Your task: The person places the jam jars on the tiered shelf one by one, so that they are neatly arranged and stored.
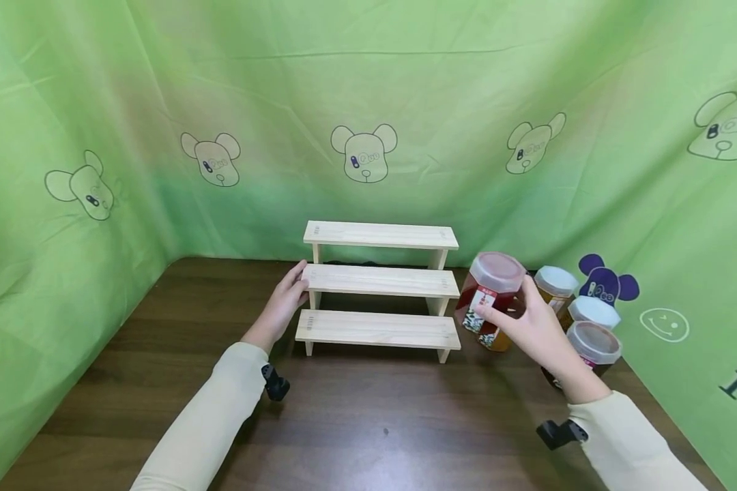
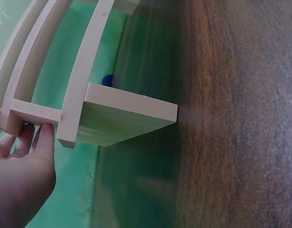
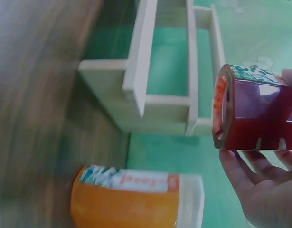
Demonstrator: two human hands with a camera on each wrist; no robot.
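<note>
A pale wooden three-step display rack (image 1: 377, 327) stands on the brown table. My left hand (image 1: 280, 307) grips the left end of its middle step; the left wrist view shows the fingers (image 2: 47, 137) under the board. In my right hand (image 1: 537, 331) is a jar of dark red contents (image 3: 259, 111) with a translucent lid and a printed label. It is held off the table, just right of the rack, tilted in the head view. Behind and below it stands an orange-filled jar (image 3: 131, 202) with a whitish lid, partly hidden in the head view.
Right of my right hand stand several more lidded jars, among them a white-lidded one (image 1: 555, 281), another (image 1: 594, 311) and a dark one (image 1: 596, 344). A green printed cloth (image 1: 368, 88) hangs behind and at both sides of the table (image 1: 368, 423).
</note>
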